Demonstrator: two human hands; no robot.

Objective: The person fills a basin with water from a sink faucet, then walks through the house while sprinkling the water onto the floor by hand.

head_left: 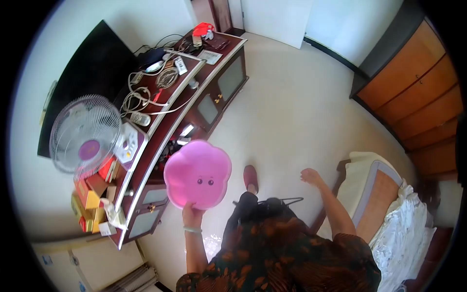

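Note:
My left hand, with a pale bangle on its wrist, grips the near rim of a pink flower-shaped basin. The inside of the basin faces up and shows two printed eyes; nothing lies in it. Most of the left fingers are hidden under the basin. Away to the right, my right hand hangs in the air above the floor, holding nothing, its fingers loosely stretched out. A thin black wire shape like a clothes hanger shows just ahead of my body.
A dark red TV cabinet runs along the left, bearing a fan, a television, cables and boxes. On the right are a bed with a silvery cover and a wooden wardrobe. Pale floor lies between.

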